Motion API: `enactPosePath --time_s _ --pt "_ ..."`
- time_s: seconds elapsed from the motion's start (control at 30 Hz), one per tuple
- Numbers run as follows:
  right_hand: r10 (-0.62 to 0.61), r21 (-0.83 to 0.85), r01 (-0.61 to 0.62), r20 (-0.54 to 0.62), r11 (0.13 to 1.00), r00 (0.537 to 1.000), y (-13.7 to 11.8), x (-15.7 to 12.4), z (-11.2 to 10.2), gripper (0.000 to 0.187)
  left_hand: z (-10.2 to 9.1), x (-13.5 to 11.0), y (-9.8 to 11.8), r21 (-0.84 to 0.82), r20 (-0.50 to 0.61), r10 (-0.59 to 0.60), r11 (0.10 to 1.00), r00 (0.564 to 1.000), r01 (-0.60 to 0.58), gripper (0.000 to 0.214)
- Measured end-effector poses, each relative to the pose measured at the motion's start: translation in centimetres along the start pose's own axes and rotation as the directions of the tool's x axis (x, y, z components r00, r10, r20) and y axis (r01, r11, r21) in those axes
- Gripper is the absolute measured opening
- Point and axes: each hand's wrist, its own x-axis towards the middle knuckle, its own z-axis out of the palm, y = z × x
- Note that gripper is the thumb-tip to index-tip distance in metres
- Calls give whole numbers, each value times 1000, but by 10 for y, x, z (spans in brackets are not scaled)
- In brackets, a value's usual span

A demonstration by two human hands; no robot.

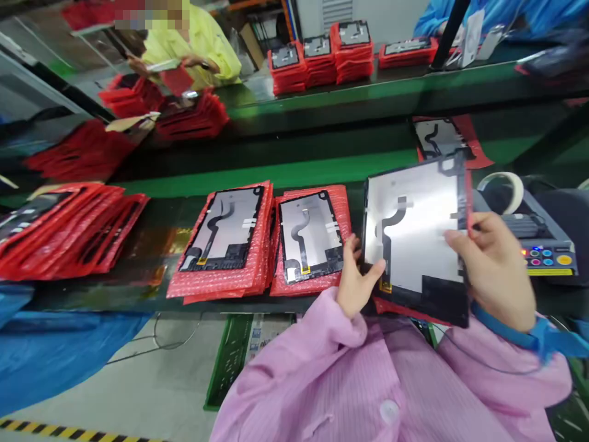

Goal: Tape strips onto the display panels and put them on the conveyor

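A tablet screen panel (427, 245), silver-backed with a black frame and a dark ribbon cable, is held up off the bench and tilted. My right hand (499, 270) grips its right edge, thumb on the back face. At the lower left edge, my left hand (356, 273) has its thumb on the panel and its fingers at the side. Some red sheet shows behind the panel. Just left lies another screen panel (310, 236) on red bubble bags (339, 205). Farther left, a similar screen panel (225, 227) tops a taller stack of red bubble bags (262, 236).
A fanned pile of red bags (92, 227) lies at the left. One panel (439, 138) rests on the green belt (294, 172). A device with buttons (543, 245) and a tape roll (506, 187) are at right. A co-worker in yellow (207, 46) stands across, beside stacks (319, 61).
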Motion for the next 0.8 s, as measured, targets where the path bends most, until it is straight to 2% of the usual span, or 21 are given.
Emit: enactPosePath --time_s 0.07,0.13,0.17,0.23,0.33,0.47,0.57,0.7,0.77,0.8 --pt "-15 91 16 -16 996 1000 -21 0 10 29 -20 -10 28 -103 36 -61 993 997 65 82" --pt "-17 152 16 10 988 1000 -31 6 24 27 -42 -13 53 -178 113 -102 977 988 121 74" --pt "-9 165 3 39 986 999 -32 11 31 26 -51 -13 63 -193 128 -101 973 987 124 71" --pt "41 158 -59 119 986 992 -27 21 44 26 -67 -10 76 -187 85 -66 979 994 81 69" --pt "131 117 -160 221 980 966 -12 35 62 26 -79 -4 81 -182 -7 -48 982 999 46 68" --pt "177 97 -216 308 971 935 5 44 86 27 -88 1 80 -241 -39 -144 962 989 131 69" --pt "197 131 -257 351 958 915 10 45 99 28 -94 3 84 -248 -63 -135 962 989 116 71" --pt "114 163 -215 476 963 872 21 49 99 37 -102 -3 98 -233 -86 -173 961 981 149 67" --pt "111 70 -164 480 984 870 35 55 97 50 -111 -12 108 -241 -153 -191 959 970 150 60" --pt "133 -37 -131 455 991 881 43 58 98 54 -119 -17 114 -247 -213 -185 960 959 130 55"
